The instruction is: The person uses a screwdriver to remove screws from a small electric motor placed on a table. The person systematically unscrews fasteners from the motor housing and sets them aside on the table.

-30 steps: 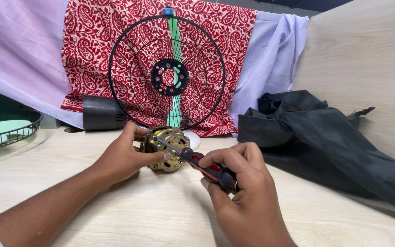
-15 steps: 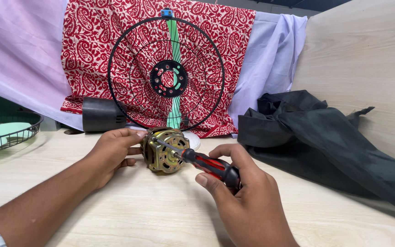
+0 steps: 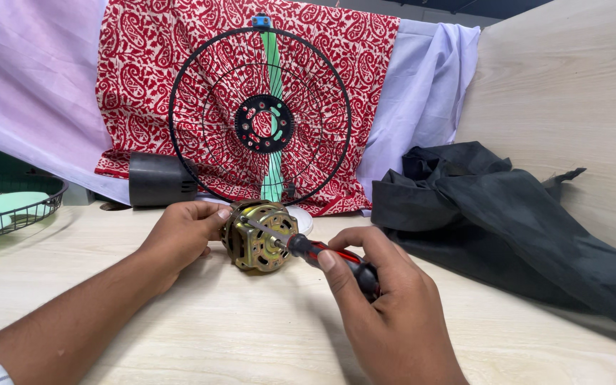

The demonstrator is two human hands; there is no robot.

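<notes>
Left hand (image 3: 180, 239) has slid off the top to grip the brass-coloured motor's (image 3: 259, 237) side (steadier now), right hand (image 3: 386, 306) holding the screwdriver (image 3: 319, 253) at its face.

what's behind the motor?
Right behind the motor: a white round base, mostly covered by it. Further back a black wire fan guard leans on red paisley cloth. Where the guard's bottom rests is hidden.

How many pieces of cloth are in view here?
4: a lilac cloth draped at left, a red paisley cloth behind the fan guard, a pale blue cloth right of it, and a crumpled black cloth on the table. Others may be hidden.
</notes>
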